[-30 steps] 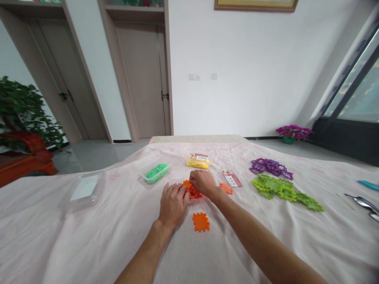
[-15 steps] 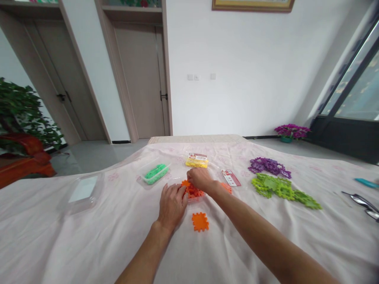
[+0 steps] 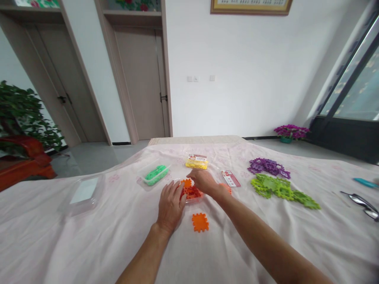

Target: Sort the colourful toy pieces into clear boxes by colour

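Note:
A clear plastic box (image 3: pixel 194 200) of orange and red interlocking puzzle pieces (image 3: pixel 193 192) stands in the middle of the cloth. My left hand (image 3: pixel 171 201) grips the box's left side, its fingers curled over the rim. Over the right far corner of the box is my right hand (image 3: pixel 202 180), fingers bent together; whatever they pinch is hidden. One square orange piece with toothed edges (image 3: pixel 200 222) lies flat in front of the box. Partly behind my right wrist, another orange piece (image 3: pixel 226 188) shows.
A box of green pieces (image 3: pixel 156 175) stands at left, beyond a clear lid (image 3: pixel 85 193). A yellow pack (image 3: pixel 197 162) is behind my hands. Purple pieces (image 3: pixel 268 166), lime pieces (image 3: pixel 278 187), a red-and-white card (image 3: pixel 231 178) and glasses (image 3: pixel 363 204) lie at right.
My left hand has drawn slightly left, and more of the orange pieces and the box's rim shows between my hands. My right hand has shifted only a little. The view has tilted slightly up.

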`<action>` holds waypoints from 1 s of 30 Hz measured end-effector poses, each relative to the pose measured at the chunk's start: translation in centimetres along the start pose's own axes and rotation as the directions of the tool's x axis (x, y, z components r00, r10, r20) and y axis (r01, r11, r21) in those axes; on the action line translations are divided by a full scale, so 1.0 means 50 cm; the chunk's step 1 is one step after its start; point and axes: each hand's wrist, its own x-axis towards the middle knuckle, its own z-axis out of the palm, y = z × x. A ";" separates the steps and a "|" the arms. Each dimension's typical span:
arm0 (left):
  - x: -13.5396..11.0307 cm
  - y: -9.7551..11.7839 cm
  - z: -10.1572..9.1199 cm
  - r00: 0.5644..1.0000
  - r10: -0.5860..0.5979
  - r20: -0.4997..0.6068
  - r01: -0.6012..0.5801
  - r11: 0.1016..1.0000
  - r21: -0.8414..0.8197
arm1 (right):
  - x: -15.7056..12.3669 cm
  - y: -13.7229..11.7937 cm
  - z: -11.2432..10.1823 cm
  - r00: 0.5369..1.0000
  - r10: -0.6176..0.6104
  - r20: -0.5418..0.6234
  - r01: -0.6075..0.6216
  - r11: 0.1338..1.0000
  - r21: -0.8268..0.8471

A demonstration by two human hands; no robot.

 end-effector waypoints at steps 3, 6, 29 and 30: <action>0.000 -0.006 0.001 0.998 -0.054 -0.027 0.052 0.997 -0.064 | -0.016 0.045 -0.012 0.967 0.149 -0.204 -0.106 0.972 0.209; 0.000 -0.016 0.007 0.993 -0.111 -0.024 0.106 0.982 -0.156 | -0.061 0.114 -0.026 0.895 0.390 -0.218 -0.286 0.875 0.392; -0.008 -0.055 0.016 0.959 -0.226 0.171 0.283 0.803 -0.525 | -0.175 0.170 -0.032 0.877 0.456 0.155 -0.431 0.887 -0.168; -0.007 -0.056 0.016 0.959 -0.225 0.171 0.282 0.802 -0.527 | -0.173 0.163 -0.032 0.883 0.448 0.138 -0.424 0.889 -0.173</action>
